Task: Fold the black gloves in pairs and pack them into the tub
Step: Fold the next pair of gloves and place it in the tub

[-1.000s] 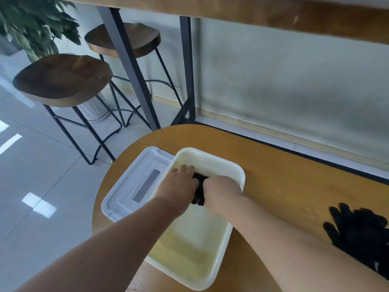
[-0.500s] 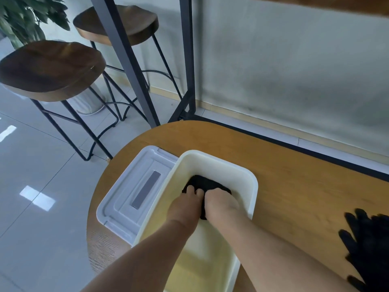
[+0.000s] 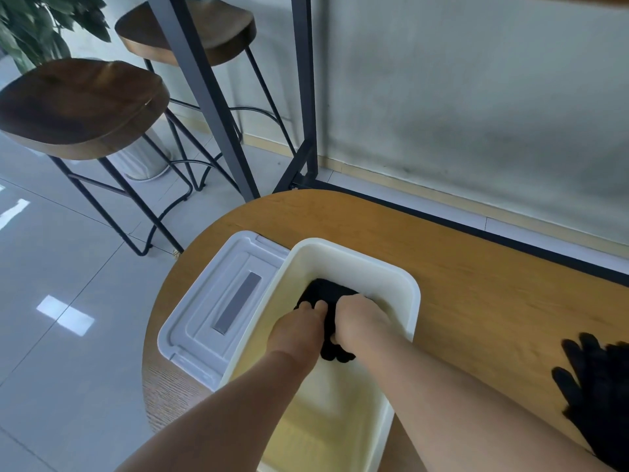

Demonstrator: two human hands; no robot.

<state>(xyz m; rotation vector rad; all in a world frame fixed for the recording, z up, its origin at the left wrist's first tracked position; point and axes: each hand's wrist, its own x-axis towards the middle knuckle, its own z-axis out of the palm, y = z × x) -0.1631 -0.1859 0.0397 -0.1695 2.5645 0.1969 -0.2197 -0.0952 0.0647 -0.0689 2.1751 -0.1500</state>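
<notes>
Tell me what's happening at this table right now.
A person has both hands down in the cream tub, the left hand and right hand pressing a folded bundle of black gloves against its far end. The tub's white lid lies beside it on the wooden table. More loose black gloves wait at the table's right edge.

On the table [image 3: 476, 301] stands the tub [image 3: 413, 301], its lid [image 3: 211, 308] touching its left side (folded gloves [image 3: 326, 294] inside); loose gloves [image 3: 599, 396] lie far right.
</notes>
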